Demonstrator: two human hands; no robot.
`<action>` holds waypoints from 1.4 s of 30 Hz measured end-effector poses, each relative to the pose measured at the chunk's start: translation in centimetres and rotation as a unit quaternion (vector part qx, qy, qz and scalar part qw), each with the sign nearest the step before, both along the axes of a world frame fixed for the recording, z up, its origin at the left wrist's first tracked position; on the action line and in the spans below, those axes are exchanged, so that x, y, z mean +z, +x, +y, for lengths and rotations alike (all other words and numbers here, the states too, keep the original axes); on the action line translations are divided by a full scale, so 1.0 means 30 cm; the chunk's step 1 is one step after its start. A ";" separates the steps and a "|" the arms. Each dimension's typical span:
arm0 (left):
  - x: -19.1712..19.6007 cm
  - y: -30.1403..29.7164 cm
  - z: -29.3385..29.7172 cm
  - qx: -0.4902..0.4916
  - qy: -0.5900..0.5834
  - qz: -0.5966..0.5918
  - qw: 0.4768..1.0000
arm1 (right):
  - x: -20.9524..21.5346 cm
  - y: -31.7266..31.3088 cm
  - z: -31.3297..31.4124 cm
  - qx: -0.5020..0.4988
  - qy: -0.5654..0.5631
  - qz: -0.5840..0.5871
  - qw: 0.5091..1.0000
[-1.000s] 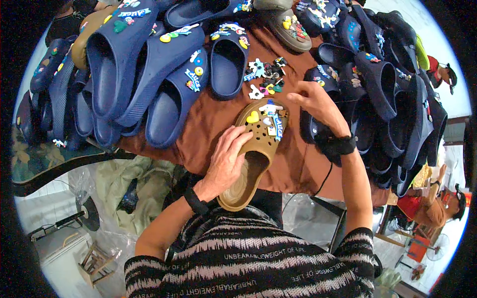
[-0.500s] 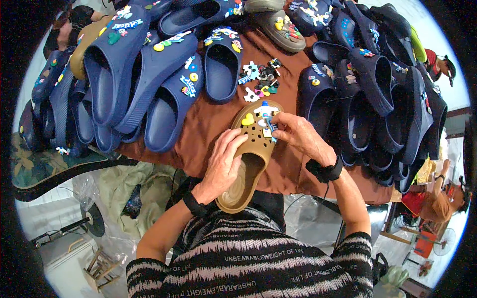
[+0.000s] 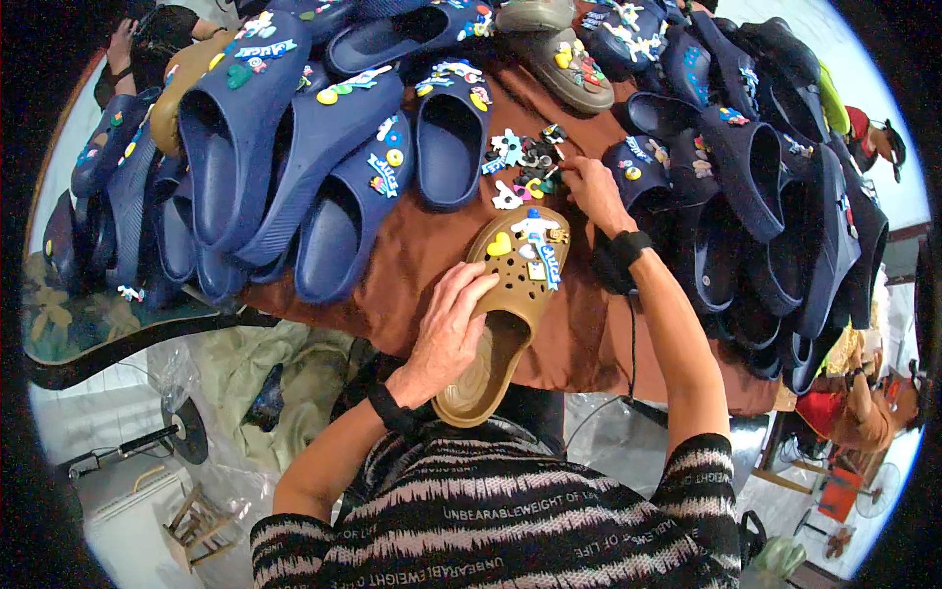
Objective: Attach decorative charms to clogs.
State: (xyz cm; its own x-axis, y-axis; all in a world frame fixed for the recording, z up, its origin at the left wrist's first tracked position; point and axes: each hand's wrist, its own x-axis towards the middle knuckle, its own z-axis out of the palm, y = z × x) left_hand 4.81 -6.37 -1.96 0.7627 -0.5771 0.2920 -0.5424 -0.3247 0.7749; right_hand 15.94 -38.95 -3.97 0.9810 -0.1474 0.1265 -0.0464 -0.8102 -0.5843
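My left hand [image 3: 449,322] is closed around the side of a brown clog [image 3: 512,300], which lies toe-away on the cloth close to me. Its holed upper bears a yellow heart charm [image 3: 499,243], a white figure charm [image 3: 535,227], a blue lettered charm [image 3: 551,263] and a few others. Beyond the toe lies a loose heap of small charms [image 3: 535,157], white, black, pink and yellow. At the right edge of this heap is my right hand [image 3: 596,193], its fingertips drawn together in a pinch; whatever is between them is too small to make out.
Navy clogs [image 3: 339,240] with charms stand crowded on the left, and more dark clogs [image 3: 751,182] on the right. A grey-brown clog [image 3: 574,74] sits at the back. Brown cloth [image 3: 392,250] covers the table. Other people [image 3: 863,398] are at the far right.
My right hand has left the clog's upper and moved away from me to the charm heap. The blue lettered charm now shows fully on the clog. My left hand keeps its hold.
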 end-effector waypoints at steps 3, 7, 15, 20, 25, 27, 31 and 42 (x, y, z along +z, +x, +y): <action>-0.001 -0.002 0.013 0.005 0.006 0.008 1.000 | 0.032 0.018 0.063 -0.033 -0.056 0.058 0.996; 0.007 -0.004 0.009 0.003 0.006 0.009 1.000 | 0.016 0.019 0.042 -0.035 -0.035 0.051 0.997; 0.003 -0.002 0.008 -0.001 -0.007 0.002 1.000 | -0.007 -0.022 -0.013 -0.018 0.294 0.029 0.955; -0.002 -0.004 0.011 0.002 -0.008 0.002 1.000 | 0.102 -0.122 0.034 -0.003 0.451 0.038 0.892; 0.015 0.001 0.006 0.000 -0.005 0.002 1.000 | 0.187 -0.213 0.081 0.055 0.375 0.028 0.925; 0.004 0.001 0.011 0.002 -0.006 0.002 1.000 | 0.227 -0.247 0.162 0.069 0.412 0.000 0.909; 0.009 -0.002 0.007 0.004 -0.003 0.003 1.000 | 0.241 -0.280 0.209 0.120 0.295 0.012 0.948; 0.006 -0.002 0.006 0.004 -0.011 0.009 1.000 | 0.252 -0.318 0.363 0.201 -0.104 -0.062 0.972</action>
